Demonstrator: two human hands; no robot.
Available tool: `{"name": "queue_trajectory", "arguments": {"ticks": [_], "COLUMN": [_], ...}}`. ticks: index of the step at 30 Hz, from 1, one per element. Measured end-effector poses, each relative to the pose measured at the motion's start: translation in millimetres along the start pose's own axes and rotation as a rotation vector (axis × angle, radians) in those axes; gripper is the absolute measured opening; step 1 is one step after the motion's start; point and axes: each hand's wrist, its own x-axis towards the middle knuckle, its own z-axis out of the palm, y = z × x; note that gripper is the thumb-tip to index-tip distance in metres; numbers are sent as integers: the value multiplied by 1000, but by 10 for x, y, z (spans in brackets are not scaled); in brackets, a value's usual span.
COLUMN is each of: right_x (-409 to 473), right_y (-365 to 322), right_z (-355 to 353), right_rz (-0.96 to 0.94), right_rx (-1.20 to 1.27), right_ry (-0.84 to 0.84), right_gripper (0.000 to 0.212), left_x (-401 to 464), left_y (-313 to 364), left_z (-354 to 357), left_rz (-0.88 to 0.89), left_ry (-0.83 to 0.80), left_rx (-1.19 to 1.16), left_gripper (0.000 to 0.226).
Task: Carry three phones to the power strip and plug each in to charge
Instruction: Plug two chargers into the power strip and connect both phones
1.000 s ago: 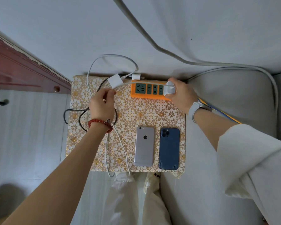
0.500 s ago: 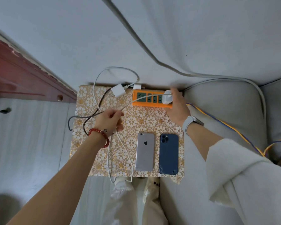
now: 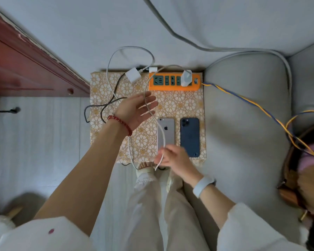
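An orange power strip (image 3: 174, 86) lies at the far edge of a flower-patterned stand (image 3: 187, 105). A white charger (image 3: 186, 78) is plugged into its right end. Its white cable (image 3: 147, 104) loops down over my left hand (image 3: 137, 110), which is open with fingers spread. My right hand (image 3: 172, 159) pinches the cable near its free end, at the stand's near edge. A silver phone (image 3: 168, 130) and a dark blue phone (image 3: 189, 136) lie face down side by side, the silver one partly under my right hand. A third phone is not visible.
A second white charger (image 3: 133, 75) with a looped white cable (image 3: 109, 69) and a black cable (image 3: 105, 105) lie on the stand's left part. A grey sofa cushion (image 3: 243, 133) borders the right, crossed by a blue-yellow cord (image 3: 252, 104). A red wooden frame (image 3: 25, 66) stands at left.
My right hand left the plugged charger and came down to grip the cable near its end. My left hand opened and let the cable slide across its fingers. The view shifted back.
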Motion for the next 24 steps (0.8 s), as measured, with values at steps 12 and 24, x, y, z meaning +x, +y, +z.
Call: {"name": "queue_trajectory", "arguments": {"ticks": [12, 24], "right_x": [-181, -657], "right_y": [-647, 324], "right_z": [-329, -216], "right_rz": [-145, -17], "right_rx": [512, -590], "right_ry": [168, -18], "right_gripper": [21, 27], "left_x": [-987, -838], "left_y": [-908, -545], "left_z": [40, -379], "left_rz": [5, 202], "left_ry": [-163, 354], "left_rx": [326, 244], "left_gripper": [24, 24]}}
